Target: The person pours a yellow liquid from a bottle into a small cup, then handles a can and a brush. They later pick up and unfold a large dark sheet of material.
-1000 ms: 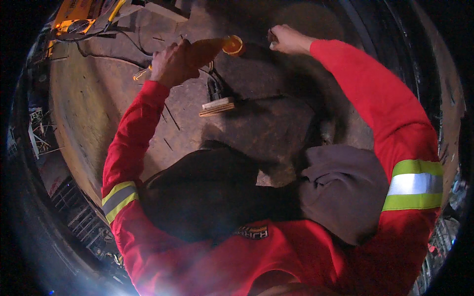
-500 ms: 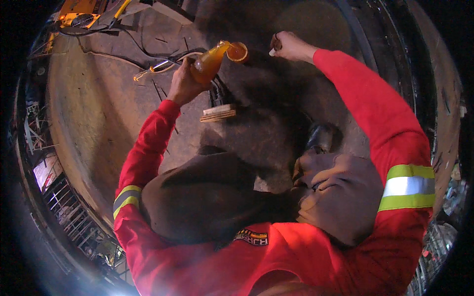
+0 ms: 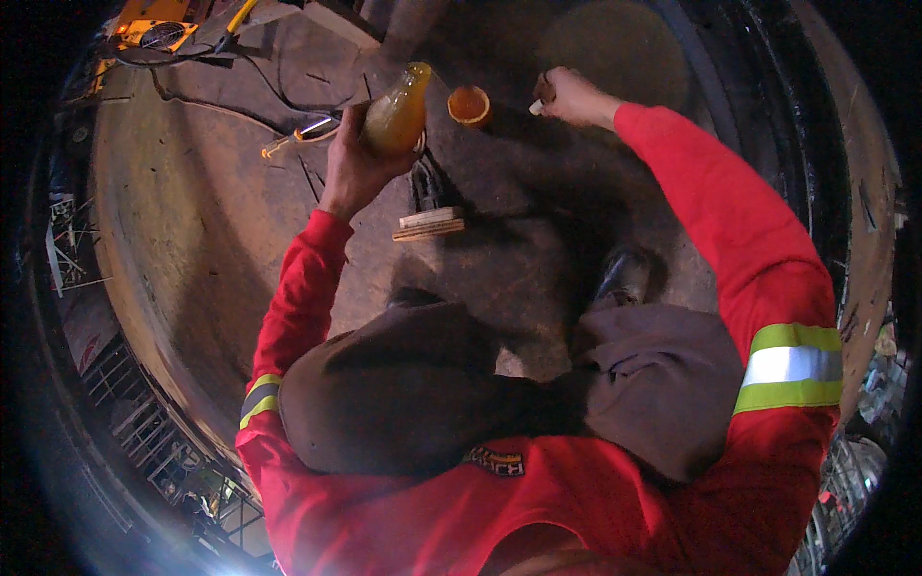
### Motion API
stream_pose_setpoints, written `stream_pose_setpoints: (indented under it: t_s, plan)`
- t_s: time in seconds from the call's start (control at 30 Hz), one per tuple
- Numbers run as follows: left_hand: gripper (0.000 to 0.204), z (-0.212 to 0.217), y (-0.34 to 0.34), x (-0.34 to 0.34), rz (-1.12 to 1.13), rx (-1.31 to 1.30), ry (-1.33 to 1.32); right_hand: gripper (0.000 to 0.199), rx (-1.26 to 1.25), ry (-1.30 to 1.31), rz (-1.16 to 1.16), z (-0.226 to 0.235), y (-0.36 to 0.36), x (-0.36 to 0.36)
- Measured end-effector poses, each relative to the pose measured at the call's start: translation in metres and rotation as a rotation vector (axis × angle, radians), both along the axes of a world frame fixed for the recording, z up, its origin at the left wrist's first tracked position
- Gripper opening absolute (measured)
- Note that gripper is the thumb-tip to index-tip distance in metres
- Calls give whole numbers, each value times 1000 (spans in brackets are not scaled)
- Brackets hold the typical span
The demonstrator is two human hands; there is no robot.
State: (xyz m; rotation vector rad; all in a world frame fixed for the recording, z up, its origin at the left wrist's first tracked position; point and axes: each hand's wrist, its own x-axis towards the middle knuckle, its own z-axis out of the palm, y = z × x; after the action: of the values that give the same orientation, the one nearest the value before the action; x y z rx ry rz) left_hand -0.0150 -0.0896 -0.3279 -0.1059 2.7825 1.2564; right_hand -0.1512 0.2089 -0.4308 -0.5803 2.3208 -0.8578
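Note:
My left hand (image 3: 360, 161) is closed around a clear bottle (image 3: 397, 117) of orange-yellow liquid, its neck leaning up and slightly right. To the right of the neck stands a small round cup (image 3: 469, 106) with orange liquid inside; bottle and cup are apart. Farther right, my right hand (image 3: 572, 96) is closed in a pinch on a small whitish piece (image 3: 536, 108), too small to name. Beneath the bottle, dark cables or handles (image 3: 426, 182) run toward a short stack of wood pieces (image 3: 428, 224) on the brown surface.
A screwdriver-like tool with an orange end (image 3: 273, 150) lies left of the bottle among dark cables (image 3: 264, 82). An orange machine (image 3: 158, 36) stands at the far left. A wooden beam (image 3: 341, 24) juts in at the top. My boot (image 3: 624, 274) rests on the surface below.
The bottle has swung from a tilt over the cup toward upright, and its neck has drawn away from the cup's rim. My right hand has barely shifted.

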Motion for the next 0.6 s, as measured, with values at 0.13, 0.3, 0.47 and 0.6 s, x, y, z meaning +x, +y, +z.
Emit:
stream_pose_setpoints:
  t_s: [0.13, 0.3, 0.47, 0.6]
  plan:
    - [69, -45, -6, 14, 65, 136, -23, 26, 40, 57, -1, -5, -4, 3]
    - [63, -68, 1, 27, 86, -87, -43, 26, 38, -28, -1, 4, 0, 5]
    - [59, -82, 2, 23, 69, -209, 33, 25, 80, 56, 20, -8, 5, 3]
    - [60, -88, -8, 23, 49, -296, 36, 26, 29, -39, -1, -3, 5, 4]
